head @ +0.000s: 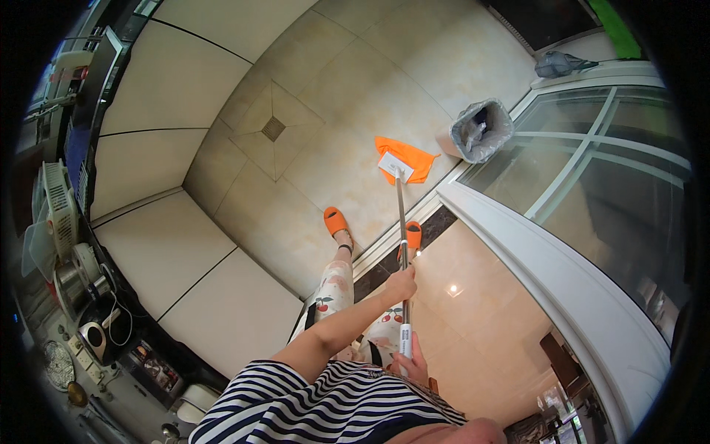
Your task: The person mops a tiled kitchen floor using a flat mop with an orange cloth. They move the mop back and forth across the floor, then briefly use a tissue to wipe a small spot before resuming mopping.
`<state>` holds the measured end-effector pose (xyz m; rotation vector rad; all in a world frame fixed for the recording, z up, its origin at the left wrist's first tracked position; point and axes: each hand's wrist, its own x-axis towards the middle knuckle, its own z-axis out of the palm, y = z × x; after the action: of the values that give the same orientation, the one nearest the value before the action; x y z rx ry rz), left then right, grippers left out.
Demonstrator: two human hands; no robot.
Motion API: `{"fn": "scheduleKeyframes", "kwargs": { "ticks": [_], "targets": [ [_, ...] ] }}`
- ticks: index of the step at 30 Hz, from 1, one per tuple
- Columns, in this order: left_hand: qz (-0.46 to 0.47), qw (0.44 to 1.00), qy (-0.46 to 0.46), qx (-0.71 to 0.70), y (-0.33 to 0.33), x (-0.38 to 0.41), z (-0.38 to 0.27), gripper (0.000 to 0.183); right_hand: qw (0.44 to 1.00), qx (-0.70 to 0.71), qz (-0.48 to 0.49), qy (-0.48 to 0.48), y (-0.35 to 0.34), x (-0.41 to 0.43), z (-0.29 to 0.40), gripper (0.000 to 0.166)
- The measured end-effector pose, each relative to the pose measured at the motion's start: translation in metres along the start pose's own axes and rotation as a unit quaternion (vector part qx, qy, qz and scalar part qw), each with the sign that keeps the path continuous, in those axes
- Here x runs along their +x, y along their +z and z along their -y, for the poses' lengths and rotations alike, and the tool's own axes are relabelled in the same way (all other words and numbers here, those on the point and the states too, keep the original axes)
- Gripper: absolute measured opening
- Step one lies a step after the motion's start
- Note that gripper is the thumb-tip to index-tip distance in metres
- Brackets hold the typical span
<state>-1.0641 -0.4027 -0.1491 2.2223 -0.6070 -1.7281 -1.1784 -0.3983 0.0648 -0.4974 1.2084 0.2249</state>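
My left hand (pixel 401 283) is closed around the metal pole (pixel 401 213) of a flat mop, partway along it. My right hand (pixel 411 361) holds the white grip (pixel 405 338) at the pole's near end, close to my striped shirt. At the far end, the white mop head (pixel 392 165) rests on an orange cloth (pixel 420 162) spread on the tiled floor. Part of the cloth is under the head, and its edges stick out around it. One orange slipper (pixel 336 221) is on the beige tiles; the other slipper (pixel 412 233) is at the door threshold, partly behind the pole.
A waste bin (pixel 452 141) with a grey liner stands right of the cloth, beside a white-framed glass door (pixel 582 144). A raised door track (pixel 430 201) crosses the floor. Cabinets (pixel 166 100) line the left, below a cluttered counter. A floor drain (pixel 273 129) lies ahead.
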Motion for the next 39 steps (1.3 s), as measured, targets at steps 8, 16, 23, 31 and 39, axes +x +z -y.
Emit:
{"fn": "scheduleKeyframes", "kwargs": {
  "ticks": [8, 16, 23, 31, 39],
  "targets": [
    [-0.005, 0.997, 0.067, 0.042, -0.004, 0.050, -0.055, 0.018, 0.949, 0.307, -0.062, -0.046, 0.000, 0.031, 0.020, 0.060],
    [0.034, 0.995, 0.082, 0.055, 0.006, 0.055, -0.041, 0.020, 0.912, 0.406, -0.030, 0.059, -0.005, 0.025, 0.000, 0.039],
    [0.102, 0.993, 0.055, 0.005, 0.023, -0.010, 0.002, 0.018, 0.864, 0.454, 0.100, 0.195, 0.005, -0.031, -0.003, 0.023],
    [0.153, 0.972, -0.099, -0.150, 0.013, -0.044, -0.001, 0.014, 0.991, 0.085, -0.019, 0.098, 0.000, -0.052, 0.011, 0.036],
    [0.013, 0.970, 0.044, -0.241, 0.013, -0.080, -0.029, 0.020, 0.993, -0.119, -0.024, 0.013, -0.002, -0.085, 0.034, 0.063]
  ]
}}
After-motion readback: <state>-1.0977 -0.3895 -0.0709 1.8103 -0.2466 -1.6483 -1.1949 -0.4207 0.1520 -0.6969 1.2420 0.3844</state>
